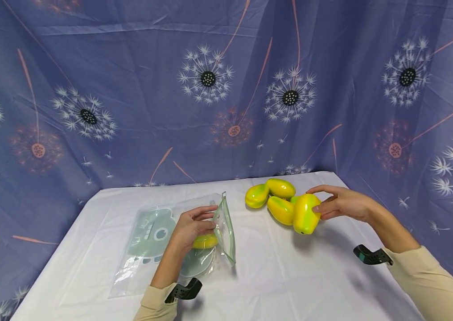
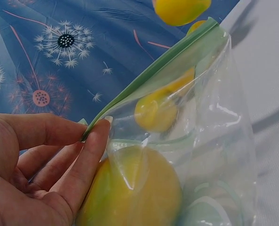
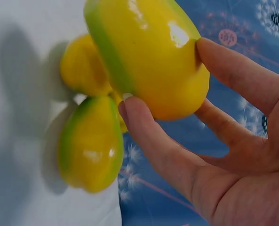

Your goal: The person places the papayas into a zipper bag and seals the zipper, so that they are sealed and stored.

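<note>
My left hand (image 1: pixel 196 227) pinches the green zip edge of a clear plastic zip bag (image 1: pixel 225 236) between thumb and fingers. The bag's mouth stands raised toward the right, while its printed body lies on the table. Inside it, under the hand, sits a glossy yellow-green fruit (image 2: pixel 134 188). To the right, my right hand (image 1: pixel 340 205) grips another yellow-green fruit (image 1: pixel 306 216) by its sides, thumb opposite the fingers, with a shadow on the cloth beneath it. Just beside and behind it lie more such fruits (image 1: pixel 280 210), partly hidden by the held one.
A white cloth covers the table (image 1: pixel 266 276). Behind and at the right hangs a blue curtain (image 1: pixel 146 89) with dandelion prints, close to the table's back edge. Two of the loose fruits, one of them at the left (image 1: pixel 256 196), lie near that edge.
</note>
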Action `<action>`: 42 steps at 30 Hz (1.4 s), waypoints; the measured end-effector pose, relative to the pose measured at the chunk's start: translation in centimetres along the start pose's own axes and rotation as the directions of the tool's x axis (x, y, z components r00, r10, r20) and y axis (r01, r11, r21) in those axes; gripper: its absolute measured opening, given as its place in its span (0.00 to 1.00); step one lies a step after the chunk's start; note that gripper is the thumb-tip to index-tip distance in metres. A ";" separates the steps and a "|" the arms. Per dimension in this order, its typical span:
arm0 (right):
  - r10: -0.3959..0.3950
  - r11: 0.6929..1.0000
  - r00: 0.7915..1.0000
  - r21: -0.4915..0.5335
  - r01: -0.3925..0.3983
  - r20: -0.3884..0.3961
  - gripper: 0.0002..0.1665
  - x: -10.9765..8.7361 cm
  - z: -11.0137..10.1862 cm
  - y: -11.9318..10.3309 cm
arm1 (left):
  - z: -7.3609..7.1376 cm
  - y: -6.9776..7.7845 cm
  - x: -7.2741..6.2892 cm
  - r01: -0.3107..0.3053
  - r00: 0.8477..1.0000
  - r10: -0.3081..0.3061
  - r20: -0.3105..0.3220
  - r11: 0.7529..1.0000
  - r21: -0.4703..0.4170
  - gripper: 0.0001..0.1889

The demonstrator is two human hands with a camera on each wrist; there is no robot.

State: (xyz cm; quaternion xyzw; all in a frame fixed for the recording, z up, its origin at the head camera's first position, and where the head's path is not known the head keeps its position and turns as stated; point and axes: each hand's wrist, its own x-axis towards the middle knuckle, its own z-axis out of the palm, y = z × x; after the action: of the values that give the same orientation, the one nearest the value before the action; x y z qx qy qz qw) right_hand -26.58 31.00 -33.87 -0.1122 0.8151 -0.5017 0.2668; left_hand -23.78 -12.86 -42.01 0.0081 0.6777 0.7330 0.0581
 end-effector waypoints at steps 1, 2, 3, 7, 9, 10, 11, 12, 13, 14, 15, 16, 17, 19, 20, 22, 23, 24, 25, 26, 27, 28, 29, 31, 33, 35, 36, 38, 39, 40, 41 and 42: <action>-0.005 1.000 1.000 -0.001 0.004 -0.004 0.43 0.1 0.2 -0.3 | 0.0 0.0 0.0 -0.001 1.000 0.001 -0.001 1.000 0.000 0.25; -0.010 1.000 1.000 -0.004 0.010 -0.008 0.43 0.2 0.5 -0.5 | 0.0 0.0 0.0 0.000 1.000 0.000 0.000 1.000 -0.001 0.25; -0.015 1.000 1.000 -0.007 0.015 -0.013 0.44 0.4 0.8 -0.7 | 0.0 0.0 0.0 0.002 1.000 -0.002 -0.001 1.000 -0.003 0.25; -0.023 1.000 0.999 -0.018 0.023 -0.039 0.45 1.3 2.1 -1.4 | 0.0 0.0 0.0 0.002 1.000 -0.002 -0.008 1.000 -0.010 0.25; -0.026 1.000 0.998 -0.020 0.025 -0.050 0.45 1.9 2.8 -1.7 | 0.0 0.0 -0.1 0.003 1.000 -0.003 -0.008 1.000 -0.012 0.25; -0.027 0.999 0.998 -0.022 0.026 -0.056 0.45 2.1 3.2 -1.9 | 0.1 0.0 -0.1 0.004 1.000 -0.004 -0.007 1.000 -0.012 0.25; -0.030 0.999 0.998 -0.023 0.028 -0.063 0.45 2.4 3.5 -2.0 | 0.1 0.0 -0.1 0.003 1.000 -0.003 -0.005 1.000 -0.012 0.25; -0.032 0.999 0.997 -0.026 0.030 -0.070 0.45 2.7 3.9 -2.2 | 0.1 -0.1 -0.1 0.002 1.000 -0.002 -0.002 1.000 -0.011 0.25; -0.035 0.999 0.996 -0.029 0.033 -0.077 0.45 3.0 4.2 -2.3 | 0.1 -0.1 -0.1 0.003 1.000 -0.003 0.001 1.000 -0.011 0.25; -0.040 0.999 0.996 -0.029 0.038 -0.085 0.45 3.2 4.5 -2.5 | 0.1 -0.1 -0.1 0.003 1.000 -0.003 0.004 1.000 -0.011 0.25; -0.048 0.999 0.995 -0.029 0.046 -0.093 0.45 3.5 4.9 -2.6 | 0.1 -0.1 0.0 0.005 1.000 -0.005 0.007 1.000 -0.012 0.25; -0.050 0.999 0.993 -0.026 0.048 -0.105 0.44 3.7 5.2 -2.7 | 0.1 -0.1 0.0 0.005 1.000 -0.005 0.008 1.000 -0.012 0.25; -0.053 0.998 0.992 -0.025 0.051 -0.117 0.44 4.0 5.6 -2.8 | 0.1 -0.1 0.0 0.003 1.000 -0.003 0.009 1.000 -0.012 0.25; -0.062 0.998 0.989 -0.010 0.061 -0.134 0.43 4.5 6.3 -2.9 | 0.1 -0.1 0.0 0.002 1.000 -0.002 0.013 1.000 -0.021 0.26; -0.069 0.998 0.988 -0.003 0.070 -0.139 0.43 4.7 6.7 -2.9 | 0.1 0.0 0.1 0.002 1.000 -0.001 0.015 1.000 -0.025 0.26; -0.076 0.997 0.986 0.019 0.080 -0.151 0.43 5.3 7.4 -3.0 | 0.0 0.0 0.1 0.000 1.000 0.001 0.018 1.000 -0.030 0.26; -0.080 0.996 0.985 0.027 0.085 -0.154 0.43 5.5 7.8 -3.0 | 0.0 0.0 0.1 -0.002 1.000 0.003 0.019 0.999 -0.035 0.27; -0.081 0.995 0.985 0.039 0.088 -0.155 0.43 5.8 8.1 -3.0 | 0.0 0.0 0.1 -0.001 1.000 0.002 0.021 0.999 -0.040 0.27; -0.084 0.995 0.984 0.042 0.092 -0.157 0.43 6.0 8.4 -3.0 | 0.0 0.1 0.1 -0.001 1.000 0.002 0.023 0.999 -0.040 0.27; -0.087 0.995 0.983 0.042 0.095 -0.161 0.43 6.2 8.7 -3.0 | 0.0 0.1 0.1 0.000 1.000 0.002 0.025 0.999 -0.041 0.27; -0.087 0.995 0.983 0.043 0.095 -0.164 0.43 6.4 9.0 -3.0 | 0.0 0.1 0.1 0.000 1.000 0.001 0.027 0.999 -0.042 0.27; -0.086 0.995 0.982 0.043 0.094 -0.168 0.43 6.6 9.2 -3.0 | 0.0 0.1 0.0 0.002 1.000 0.000 0.028 0.999 -0.043 0.27; -0.089 0.994 0.982 0.040 0.097 -0.168 0.43 6.7 9.5 -3.0 | 0.0 0.1 0.0 0.003 1.000 -0.002 0.030 0.999 -0.044 0.27; -0.092 0.995 0.979 0.032 0.099 -0.182 0.43 7.0 10.1 -3.1 | 0.0 0.1 0.0 0.005 1.000 -0.004 0.031 0.999 -0.042 0.27; -0.088 0.995 0.975 0.034 0.097 -0.204 0.42 7.3 10.8 -3.2 | 0.0 0.1 0.1 0.007 0.999 -0.006 0.032 0.999 -0.040 0.27; -0.086 0.995 0.968 0.033 0.096 -0.236 0.41 7.6 11.5 -3.3 | 0.1 0.0 0.2 0.007 0.999 -0.006 0.033 0.999 -0.036 0.27; -0.086 0.995 0.964 0.034 0.097 -0.253 0.41 7.8 11.8 -3.3 | 0.1 0.0 0.2 0.007 0.999 -0.006 0.033 0.999 -0.034 0.27; -0.089 0.993 0.957 0.052 0.107 -0.275 0.41 8.2 12.5 -3.2 | 0.0 0.0 0.3 0.006 1.000 -0.005 0.028 1.000 -0.029 0.27; -0.093 0.992 0.955 0.057 0.113 -0.282 0.41 8.4 12.9 -3.2 | 0.0 0.0 0.3 0.005 1.000 -0.005 0.024 1.000 -0.024 0.26; -0.097 0.990 0.953 0.069 0.122 -0.288 0.41 8.6 13.2 -3.1 | -0.1 0.0 0.3 0.006 1.000 -0.005 0.020 1.000 -0.021 0.26; -0.099 0.989 0.950 0.078 0.128 -0.296 0.41 8.8 13.5 -3.0 | -0.1 0.0 0.3 0.005 1.000 -0.004 0.018 1.000 -0.019 0.26; -0.103 0.987 0.947 0.088 0.135 -0.305 0.41 9.0 13.7 -3.0 | -0.1 0.0 0.3 0.006 1.000 -0.005 0.016 1.000 -0.018 0.26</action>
State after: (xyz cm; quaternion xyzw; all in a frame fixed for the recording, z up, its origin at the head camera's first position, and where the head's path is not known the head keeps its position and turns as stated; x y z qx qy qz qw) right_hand -26.76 15.12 -38.96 -0.0695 0.8097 -0.5712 0.1152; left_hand -24.07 -12.90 -42.02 0.0115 0.6706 0.7388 0.0654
